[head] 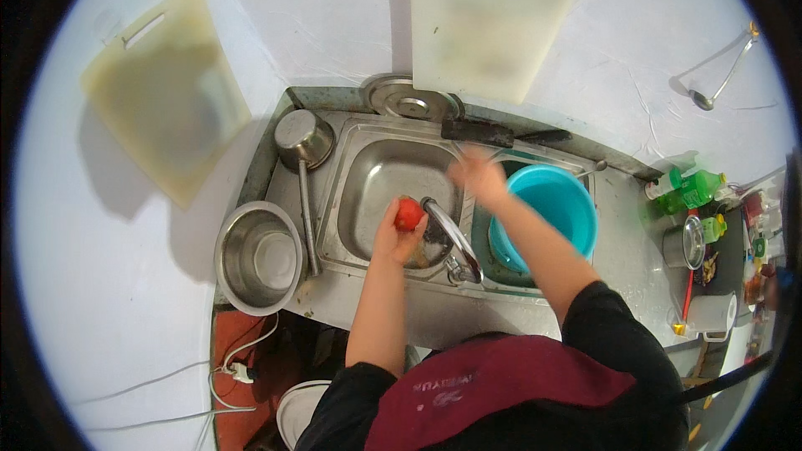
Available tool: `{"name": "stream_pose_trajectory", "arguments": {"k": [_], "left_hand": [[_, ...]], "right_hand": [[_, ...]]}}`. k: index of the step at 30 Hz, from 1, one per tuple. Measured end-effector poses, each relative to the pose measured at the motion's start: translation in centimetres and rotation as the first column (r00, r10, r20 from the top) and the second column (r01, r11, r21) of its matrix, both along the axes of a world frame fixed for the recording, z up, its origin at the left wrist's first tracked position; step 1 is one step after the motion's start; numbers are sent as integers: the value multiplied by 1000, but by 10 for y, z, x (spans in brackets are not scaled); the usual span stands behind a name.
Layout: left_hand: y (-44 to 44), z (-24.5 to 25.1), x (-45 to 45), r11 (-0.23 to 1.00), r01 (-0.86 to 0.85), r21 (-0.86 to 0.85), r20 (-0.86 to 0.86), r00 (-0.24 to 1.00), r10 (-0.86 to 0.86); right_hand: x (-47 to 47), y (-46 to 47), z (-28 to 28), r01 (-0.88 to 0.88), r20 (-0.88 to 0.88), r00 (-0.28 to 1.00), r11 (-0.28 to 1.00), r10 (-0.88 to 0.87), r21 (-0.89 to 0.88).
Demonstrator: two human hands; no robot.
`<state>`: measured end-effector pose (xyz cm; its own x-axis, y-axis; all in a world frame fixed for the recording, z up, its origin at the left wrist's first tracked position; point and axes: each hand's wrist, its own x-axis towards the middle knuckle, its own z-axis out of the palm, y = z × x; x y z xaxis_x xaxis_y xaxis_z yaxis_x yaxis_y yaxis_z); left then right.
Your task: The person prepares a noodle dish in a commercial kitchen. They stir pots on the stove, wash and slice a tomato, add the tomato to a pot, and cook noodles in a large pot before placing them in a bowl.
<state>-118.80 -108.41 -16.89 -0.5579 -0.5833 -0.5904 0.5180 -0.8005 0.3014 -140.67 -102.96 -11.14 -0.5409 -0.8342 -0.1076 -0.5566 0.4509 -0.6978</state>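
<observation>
My left hand point(395, 239) holds a red tomato point(409, 214) over the left basin of a stainless steel double sink point(382, 181). Close beside the tomato is the spout of a chrome faucet point(452, 235), curving over this basin. My right hand point(479, 176) is blurred, above the divider between the basins; its fingers cannot be made out. Under my right forearm, a turquoise plastic bucket point(551, 200) stands in the right basin.
Left of the sink are an upturned long-handled steel pot point(305, 134) and a steel bowl point(260, 263). A round metal lid point(410, 100) and a black-handled tool point(476, 133) lie along the back edge. Bottles point(702, 188) and a cup point(711, 316) stand at right.
</observation>
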Motion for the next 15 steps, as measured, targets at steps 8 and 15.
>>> {"name": "stream_pose_trajectory", "arguments": {"k": [8,15], "left_hand": [[31,-8,78,989,-2,148,11,1000,0],[56,-11,106,982,-39,183,49,998,31]], "right_hand": [[-144,-68,49,589,175,808,758,-563,-280],[-87,-30,49,466,514,842,698,-161,-544]]}}
